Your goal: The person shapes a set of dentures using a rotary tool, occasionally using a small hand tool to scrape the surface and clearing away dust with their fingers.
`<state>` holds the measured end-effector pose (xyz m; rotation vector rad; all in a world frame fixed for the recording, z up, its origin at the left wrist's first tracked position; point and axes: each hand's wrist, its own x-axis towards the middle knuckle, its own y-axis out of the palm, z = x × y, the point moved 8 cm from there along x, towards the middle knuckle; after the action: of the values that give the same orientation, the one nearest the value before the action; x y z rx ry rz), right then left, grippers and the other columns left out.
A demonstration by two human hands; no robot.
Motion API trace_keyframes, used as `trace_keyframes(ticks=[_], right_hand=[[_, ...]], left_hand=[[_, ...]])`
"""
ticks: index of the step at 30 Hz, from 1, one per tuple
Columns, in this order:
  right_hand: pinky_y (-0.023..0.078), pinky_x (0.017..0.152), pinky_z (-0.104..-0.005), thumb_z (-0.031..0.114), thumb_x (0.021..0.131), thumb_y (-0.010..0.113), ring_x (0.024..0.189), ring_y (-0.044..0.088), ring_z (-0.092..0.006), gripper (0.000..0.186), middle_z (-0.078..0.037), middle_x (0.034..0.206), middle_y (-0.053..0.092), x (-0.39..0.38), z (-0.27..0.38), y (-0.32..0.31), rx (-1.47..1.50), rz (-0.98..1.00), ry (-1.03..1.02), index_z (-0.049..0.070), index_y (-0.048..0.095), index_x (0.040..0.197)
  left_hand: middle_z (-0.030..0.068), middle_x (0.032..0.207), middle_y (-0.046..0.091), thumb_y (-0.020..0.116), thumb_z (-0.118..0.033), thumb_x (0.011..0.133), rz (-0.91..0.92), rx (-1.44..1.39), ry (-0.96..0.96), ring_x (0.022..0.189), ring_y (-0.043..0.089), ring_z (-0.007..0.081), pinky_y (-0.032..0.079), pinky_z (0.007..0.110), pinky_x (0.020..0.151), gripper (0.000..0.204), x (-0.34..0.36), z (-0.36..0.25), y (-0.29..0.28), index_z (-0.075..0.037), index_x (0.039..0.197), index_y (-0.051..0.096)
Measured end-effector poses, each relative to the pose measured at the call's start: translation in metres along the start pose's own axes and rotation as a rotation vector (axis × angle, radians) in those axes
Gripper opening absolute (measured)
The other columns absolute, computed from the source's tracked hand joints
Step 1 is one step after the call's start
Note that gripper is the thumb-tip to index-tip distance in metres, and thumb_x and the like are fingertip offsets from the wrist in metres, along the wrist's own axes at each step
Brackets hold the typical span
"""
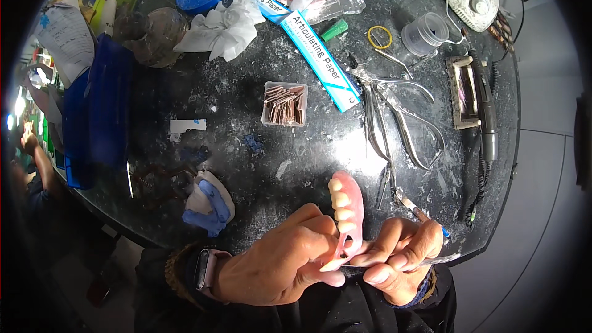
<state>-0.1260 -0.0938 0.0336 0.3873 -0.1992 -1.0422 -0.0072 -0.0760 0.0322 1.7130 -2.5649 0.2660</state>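
Note:
My left hand (280, 259), a watch on its wrist, grips a pink partial denture (349, 200) near the table's front edge. Several cream teeth stand along the denture's left side, and its lower end has a gap in the pink base. My right hand (401, 253) is closed around a thin metal hand tool (444, 259), whose shaft sticks out to the right. The tool's other end meets the denture's lower part, but its tip is hidden there. Left of my hands lies a white plaster model (222, 192) with blue material (213, 213) on it.
A clear box of brown strips (285, 105) stands mid-table. Behind it lie blue-white paper packets (320, 61) and crumpled tissue (225, 28). Metal pliers (404, 123), a brush (413, 207) and a handpiece on a cord (488, 129) are at right. Blue bins (98, 111) flank the left edge.

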Motion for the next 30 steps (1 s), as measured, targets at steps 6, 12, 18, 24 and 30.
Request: trace_keyframes(ticks=[6,12,18,24,30], right_hand=[[0.056,0.082,-0.0445,-0.006,0.075,0.070,0.086,0.066,-0.0287,0.038,-0.013,0.080,0.055,-0.003,-0.001,-0.001,0.011,-0.027,-0.026,0.009,0.038,0.088],[0.055,0.084,-0.0428,-0.008,0.076,0.069,0.086,0.067,-0.0267,0.036,-0.015,0.082,0.058,0.002,0.002,0.002,-0.002,0.036,-0.018,0.009,0.039,0.089],[0.055,0.085,-0.0424,-0.010,0.076,0.066,0.084,0.067,-0.0258,0.036,-0.013,0.080,0.056,-0.026,-0.011,-0.016,0.128,-0.249,0.061,0.009,0.039,0.089],[0.055,0.085,-0.0445,-0.009,0.076,0.067,0.085,0.066,-0.0260,0.037,-0.013,0.081,0.055,-0.022,-0.005,-0.012,-0.027,-0.165,0.004,0.009,0.039,0.089],[0.053,0.087,-0.0466,-0.009,0.074,0.069,0.086,0.067,-0.0278,0.037,-0.016,0.082,0.058,-0.003,0.004,0.002,-0.096,-0.117,-0.080,0.009,0.040,0.089]], left_hand=[[0.0091,0.083,0.049,0.067,-0.020,0.082,0.013,-0.064,0.062,0.072,0.041,0.0271,0.036,0.039,0.070,0.033,0.003,0.000,-0.001,-0.005,0.099,0.043],[0.0096,0.084,0.051,0.067,-0.019,0.083,0.004,0.027,0.014,0.073,0.043,0.0275,0.037,0.039,0.071,0.034,0.000,0.000,-0.001,-0.005,0.103,0.044],[0.0117,0.089,0.054,0.068,-0.016,0.082,-0.118,-0.107,0.058,0.075,0.046,0.0281,0.039,0.041,0.069,0.038,-0.004,0.001,-0.002,-0.005,0.108,0.043],[0.0129,0.092,0.055,0.067,-0.018,0.083,-0.099,-0.073,0.048,0.075,0.046,0.0278,0.039,0.041,0.071,0.037,-0.003,0.001,-0.003,-0.005,0.109,0.042],[0.0136,0.094,0.054,0.066,-0.020,0.084,-0.142,-0.116,0.068,0.075,0.047,0.0277,0.040,0.040,0.072,0.037,-0.004,0.004,-0.001,-0.003,0.107,0.043]])
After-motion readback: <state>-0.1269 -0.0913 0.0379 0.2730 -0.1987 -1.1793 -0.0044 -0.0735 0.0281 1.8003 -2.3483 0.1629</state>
